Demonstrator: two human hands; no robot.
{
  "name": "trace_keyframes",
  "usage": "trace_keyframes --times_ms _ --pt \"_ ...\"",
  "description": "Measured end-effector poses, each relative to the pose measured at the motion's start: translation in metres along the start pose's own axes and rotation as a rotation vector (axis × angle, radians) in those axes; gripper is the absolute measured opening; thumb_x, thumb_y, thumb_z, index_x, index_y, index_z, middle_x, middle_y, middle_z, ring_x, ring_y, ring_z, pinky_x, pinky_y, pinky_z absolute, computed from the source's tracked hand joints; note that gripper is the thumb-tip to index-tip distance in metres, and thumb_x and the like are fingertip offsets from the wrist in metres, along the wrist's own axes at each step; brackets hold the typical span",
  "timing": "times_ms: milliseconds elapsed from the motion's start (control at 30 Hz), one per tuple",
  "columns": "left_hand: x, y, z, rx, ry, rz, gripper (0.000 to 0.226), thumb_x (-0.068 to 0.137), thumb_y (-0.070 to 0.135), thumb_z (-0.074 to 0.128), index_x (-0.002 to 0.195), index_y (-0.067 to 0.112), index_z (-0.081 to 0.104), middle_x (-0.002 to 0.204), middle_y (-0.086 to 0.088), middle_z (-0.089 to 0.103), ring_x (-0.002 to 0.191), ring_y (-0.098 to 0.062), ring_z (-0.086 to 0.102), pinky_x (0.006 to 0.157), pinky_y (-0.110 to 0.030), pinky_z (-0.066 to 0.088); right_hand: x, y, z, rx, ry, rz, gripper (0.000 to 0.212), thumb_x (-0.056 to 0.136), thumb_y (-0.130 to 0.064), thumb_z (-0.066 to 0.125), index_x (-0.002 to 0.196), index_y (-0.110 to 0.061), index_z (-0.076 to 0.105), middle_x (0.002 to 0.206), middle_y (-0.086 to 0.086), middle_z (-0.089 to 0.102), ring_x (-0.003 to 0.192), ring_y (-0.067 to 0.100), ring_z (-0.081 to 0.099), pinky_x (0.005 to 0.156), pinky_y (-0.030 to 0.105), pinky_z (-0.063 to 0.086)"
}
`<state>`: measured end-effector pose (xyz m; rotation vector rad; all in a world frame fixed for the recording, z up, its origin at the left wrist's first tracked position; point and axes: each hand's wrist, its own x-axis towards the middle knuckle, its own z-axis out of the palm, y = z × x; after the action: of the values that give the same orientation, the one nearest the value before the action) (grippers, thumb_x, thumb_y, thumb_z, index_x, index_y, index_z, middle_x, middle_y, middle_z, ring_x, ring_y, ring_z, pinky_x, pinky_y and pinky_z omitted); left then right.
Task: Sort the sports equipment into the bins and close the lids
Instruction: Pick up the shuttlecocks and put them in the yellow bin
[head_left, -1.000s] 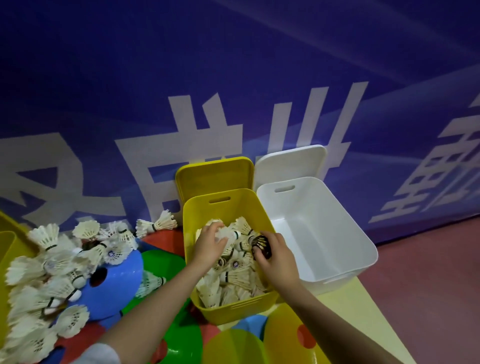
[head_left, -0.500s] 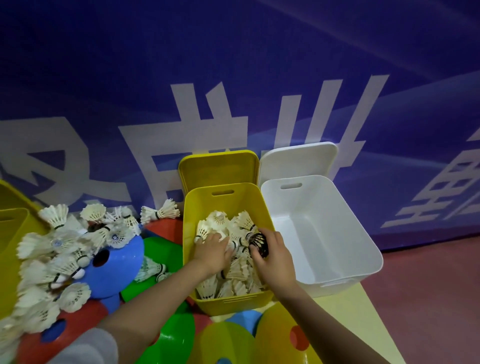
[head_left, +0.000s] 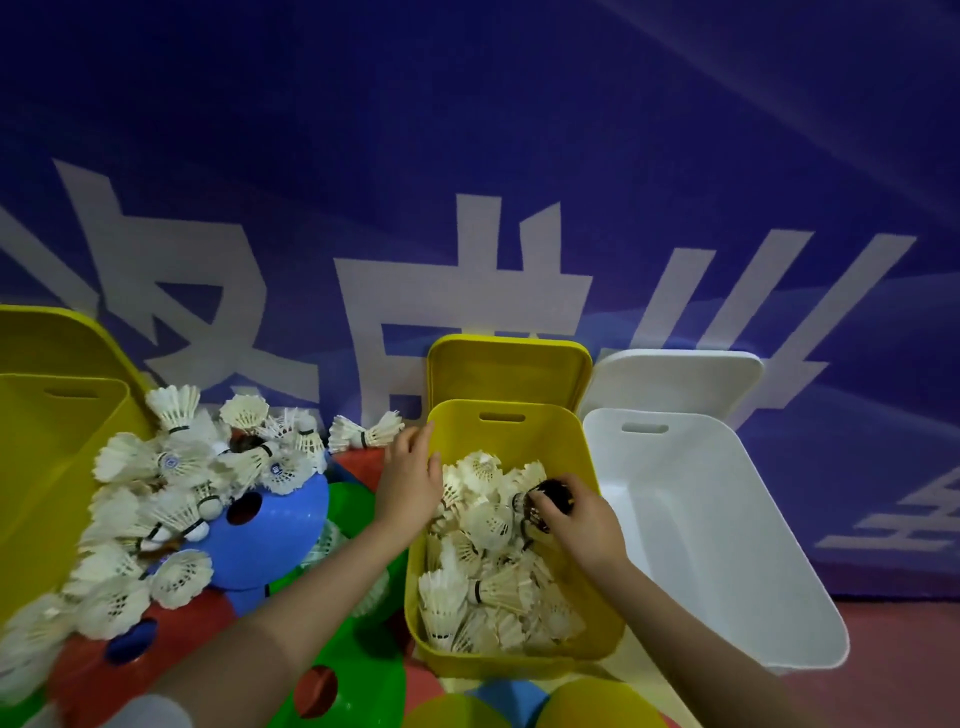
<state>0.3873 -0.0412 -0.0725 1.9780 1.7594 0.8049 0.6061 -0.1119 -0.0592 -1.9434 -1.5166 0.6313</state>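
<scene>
Sorting is the step in hand, judged from how things lie: shuttlecocks are going into the middle bin and no lid is on yet. At far left stands a second yellow bin (head_left: 47, 467), open. Just right of it a heap of loose shuttlecocks (head_left: 171, 499) lies over coloured cone discs (head_left: 270, 525) on the floor. Right of the heap, the left hand (head_left: 408, 480) hovers over the near-left rim of the yellow bin (head_left: 519, 660), fingers relaxed and spread, holding nothing. That bin already holds many shuttlecocks (head_left: 483, 582), and its yellow lid (head_left: 509, 369) leans against the wall behind it. Over the bin's right side the right hand (head_left: 582, 522) grips a dark shuttlecock (head_left: 545, 506), fingers curled round it. Furthest right sits the white bin (head_left: 727, 561), with its white lid (head_left: 675, 379) propped behind.

The next move probably calls for the left hand to reach left to the heap, near its fingertips, while the right hand decides where the dark one belongs.
</scene>
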Motion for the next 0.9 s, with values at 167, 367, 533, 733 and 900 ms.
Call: trace_keyframes --times_ms 167,367,533,733,900 --pt "-0.003 -0.013 0.009 -0.272 -0.059 -0.146 0.045 0.102 0.021 0.036 0.147 0.028 0.033 0.113 -0.001 0.056 0.076 -0.005 0.052 0.061 -0.019 0.041 0.052 0.002 0.032 0.024 0.071 0.043 0.024 0.088 -0.032 0.061 0.107 -0.019 0.056 0.104 0.0 0.06 0.094 0.02 0.058 0.079 0.034 0.048" --pt "-0.001 -0.015 0.017 -0.365 -0.019 -0.201 0.048 0.102 0.022 0.035 0.148 0.034 0.027 0.126 0.001 0.052 0.099 -0.014 0.055 0.081 -0.032 0.05 0.073 0.0 0.076 0.138 0.07 0.218 0.033 0.092 -0.03 0.059 0.12 -0.014 0.054 0.111 0.008 0.066 0.102 0.029 0.06 0.082 0.034 0.046" --pt "-0.002 -0.015 0.018 -0.425 -0.006 -0.218 0.047 0.102 0.023 0.035 0.147 0.034 0.029 0.13 0.003 0.05 0.107 -0.013 0.054 0.086 -0.031 0.05 0.08 0.015 0.089 -0.19 -0.172 0.203 0.037 0.095 -0.047 0.045 0.118 -0.019 0.055 0.103 0.006 0.067 0.094 0.028 0.062 0.072 0.033 0.049" --pt "0.0 -0.017 0.02 -0.454 -0.022 -0.248 0.046 0.102 0.025 0.034 0.146 0.038 0.03 0.114 -0.001 0.056 0.076 -0.012 0.052 0.061 -0.021 0.039 0.061 0.011 0.056 -0.165 -0.105 0.208 0.056 0.096 -0.045 0.044 0.137 -0.007 0.042 0.127 0.017 0.051 0.118 0.033 0.05 0.099 0.041 0.04" --pt "0.0 -0.012 0.003 -0.416 -0.134 -0.223 0.046 0.102 0.031 0.035 0.148 0.035 0.028 0.121 0.005 0.056 0.083 -0.011 0.059 0.065 -0.026 0.047 0.019 -0.018 0.035 -0.065 -0.014 0.011 0.053 0.097 -0.039 0.046 0.144 -0.016 0.037 0.141 0.011 0.043 0.13 0.027 0.04 0.105 0.036 0.033"
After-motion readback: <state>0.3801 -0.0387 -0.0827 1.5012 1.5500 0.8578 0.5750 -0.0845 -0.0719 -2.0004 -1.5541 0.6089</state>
